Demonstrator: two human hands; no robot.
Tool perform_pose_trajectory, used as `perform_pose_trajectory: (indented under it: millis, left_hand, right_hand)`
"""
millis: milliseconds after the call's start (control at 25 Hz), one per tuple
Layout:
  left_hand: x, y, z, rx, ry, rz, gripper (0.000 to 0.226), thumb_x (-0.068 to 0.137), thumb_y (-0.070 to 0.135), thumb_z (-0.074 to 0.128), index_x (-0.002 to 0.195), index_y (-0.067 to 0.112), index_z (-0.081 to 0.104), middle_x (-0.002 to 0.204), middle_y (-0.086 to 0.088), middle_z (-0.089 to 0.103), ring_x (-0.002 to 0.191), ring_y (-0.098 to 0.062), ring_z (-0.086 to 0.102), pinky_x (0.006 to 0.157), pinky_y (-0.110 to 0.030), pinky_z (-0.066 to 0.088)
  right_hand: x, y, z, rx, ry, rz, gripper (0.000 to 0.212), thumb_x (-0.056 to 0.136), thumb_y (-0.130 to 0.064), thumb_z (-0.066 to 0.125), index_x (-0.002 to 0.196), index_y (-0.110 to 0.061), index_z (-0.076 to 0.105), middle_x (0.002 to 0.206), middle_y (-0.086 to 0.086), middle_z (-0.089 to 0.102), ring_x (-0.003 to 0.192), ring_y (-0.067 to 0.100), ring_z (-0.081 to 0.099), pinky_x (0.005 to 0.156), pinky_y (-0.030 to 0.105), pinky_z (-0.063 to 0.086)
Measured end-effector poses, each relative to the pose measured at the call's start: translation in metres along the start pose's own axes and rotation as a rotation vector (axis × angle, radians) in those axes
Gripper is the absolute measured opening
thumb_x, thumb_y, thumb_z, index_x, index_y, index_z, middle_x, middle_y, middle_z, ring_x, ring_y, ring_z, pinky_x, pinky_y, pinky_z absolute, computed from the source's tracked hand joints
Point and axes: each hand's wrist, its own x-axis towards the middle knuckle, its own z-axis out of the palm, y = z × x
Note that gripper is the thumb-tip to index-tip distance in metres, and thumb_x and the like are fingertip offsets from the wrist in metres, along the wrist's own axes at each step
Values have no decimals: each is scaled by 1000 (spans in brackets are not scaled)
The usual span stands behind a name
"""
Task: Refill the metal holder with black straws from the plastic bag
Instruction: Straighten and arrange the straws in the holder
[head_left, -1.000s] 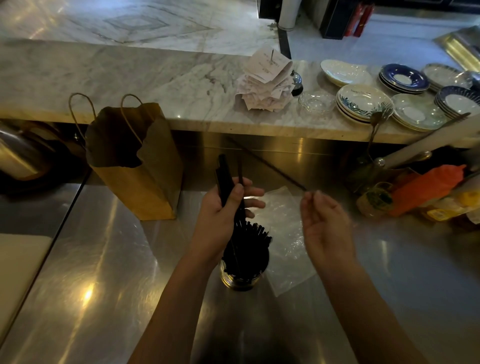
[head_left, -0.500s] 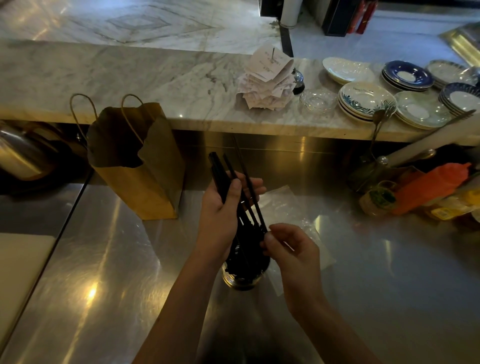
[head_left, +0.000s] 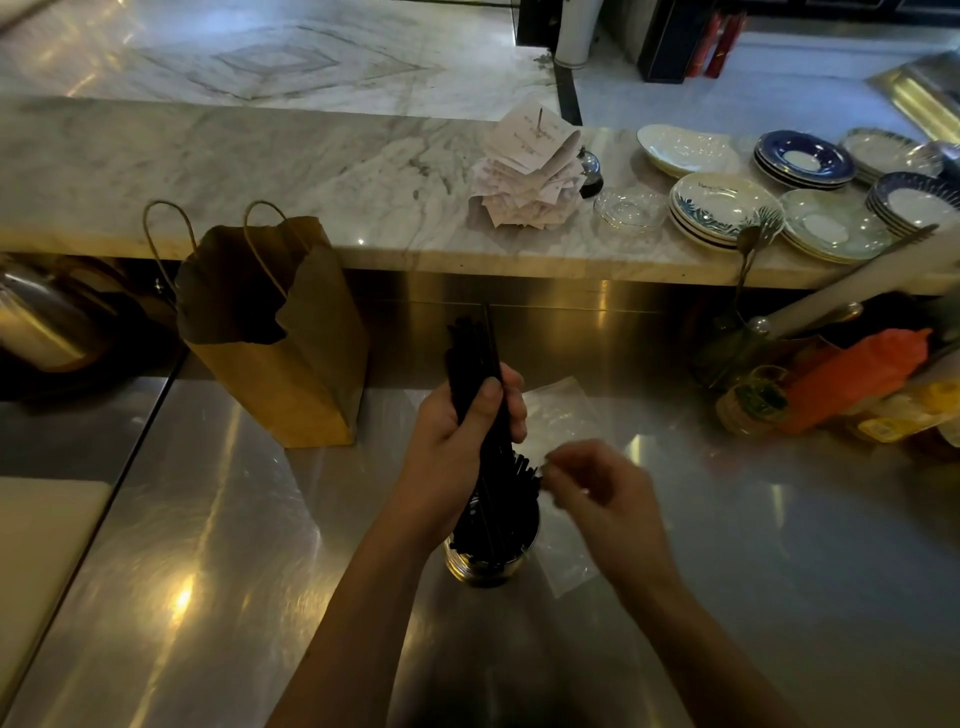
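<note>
Fingers (head_left: 513, 410) of left hand (head_left: 451, 448) gripping black straws (head_left: 466, 353), above metal holder (head_left: 470, 569)

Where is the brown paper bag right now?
In the head view, the brown paper bag stands left of centre on the steel counter, just left of the left hand.

The left hand (head_left: 457, 431) is gripping a bundle of black straws (head_left: 470, 353), their ends sticking up above the grip, the metal holder (head_left: 485, 564) standing just below it. Right of the grip, the blurred right hand (head_left: 602, 499) is hovering over the plastic bag (head_left: 558, 410).
</note>
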Motion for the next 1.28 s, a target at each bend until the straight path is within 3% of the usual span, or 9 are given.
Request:
perform_pose_trajectory:
  millis: [120,240,320,480,640,800,1000,1200,1280]
  left_hand:
    - [-4,0,0,58,-126,-86,23,99,23,44,108,9,62,85,1,67,75,-13,62,76,-30,52]
    - [-7,-1,3,98,-278,-126,26,102,18,40,109,2,59,84,0,69,76,-17,64,78,-34,53]
    - [-10,1,4,94,-312,-131,25,102,16,39,108,1,58,83,0,69,75,-16,64,77,-31,52]
    - [-12,8,2,51,-332,-143,23,101,14,40,110,4,58,83,0,69,73,-15,64,80,-39,50]
    - [-12,9,3,49,-340,-151,22,101,14,39,108,6,58,83,1,69,71,-13,64,77,-36,50]
    - [-11,12,4,11,-342,-161,23,101,14,39,111,9,59,86,0,69,70,-12,63,73,-29,51]
    - [-12,14,3,9,-344,-164,24,100,14,40,114,7,58,86,0,69,70,-11,63,72,-28,50]
    - [-14,15,3,-20,-324,-165,23,100,14,40,114,10,59,87,-2,69,67,-11,62,70,-30,49]
    - [-13,16,5,-41,-327,-174,22,100,13,41,112,10,59,87,-3,69,65,-12,62,69,-31,48]
  right_hand:
    - [16,-37,-17,-7,113,-188,16,91,-16,63,101,-29,65,92,-6,70,88,7,68,79,30,58]
    - [30,-76,-23,-43,-63,-307,26,89,-17,66,113,-25,62,97,-11,70,92,0,69,78,16,54]
    - [36,-88,-23,-46,-141,-310,25,87,-12,68,111,-21,66,93,-6,74,87,5,71,75,20,56]
    - [39,-88,-26,29,-176,-287,26,84,-4,70,107,-16,68,87,4,75,79,15,73,74,33,60]
    - [39,-89,-27,-21,-241,-308,28,84,-2,71,109,-13,69,87,4,74,72,11,71,65,26,56]
    - [39,-86,-29,53,-155,-297,34,79,-2,75,110,-15,68,85,8,75,73,26,73,72,39,61]
    - [35,-83,-28,126,-92,-284,33,75,-1,77,105,-12,68,88,6,76,81,20,75,75,37,60]
    - [34,-83,-24,133,-162,-291,42,83,0,71,120,-17,62,82,4,75,72,14,72,67,25,56]
    - [36,-83,-25,69,-190,-324,38,86,-2,68,120,-17,62,86,3,74,79,14,73,71,26,56]
